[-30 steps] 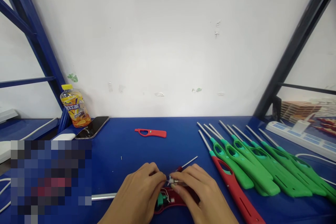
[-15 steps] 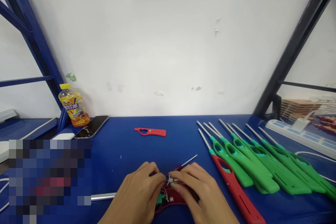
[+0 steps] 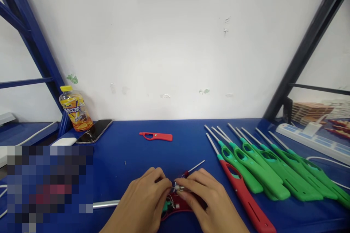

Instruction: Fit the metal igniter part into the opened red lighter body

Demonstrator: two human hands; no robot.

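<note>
My left hand (image 3: 147, 198) is closed in a pinch, its fingertips at one side of a small silver-and-white fitting (image 3: 179, 188); whatever those fingertips grip is hidden. From the other side, my right hand (image 3: 209, 198) pinches the fitting between thumb and fingers. Below them lies an opened red lighter housing (image 3: 182, 204), with a green part (image 3: 165, 206) and thin white wires inside; my hands cover much of it. A metal tube (image 3: 106, 204) extends left from behind my left wrist. Just beyond my right fingers lies a screwdriver (image 3: 196, 166), its dark red handle partly hidden.
A red lighter half-shell (image 3: 162, 137) lies farther back. At right are a red long lighter (image 3: 247, 196) and several green ones (image 3: 284, 174), beside a power strip (image 3: 314, 138). Back left stand a drink bottle (image 3: 76, 111) and a phone (image 3: 94, 131). A pixelated patch covers the lower left.
The whole view has shifted very slightly. Both hands keep the same pinch around the small fitting, with hardly any finger movement.
</note>
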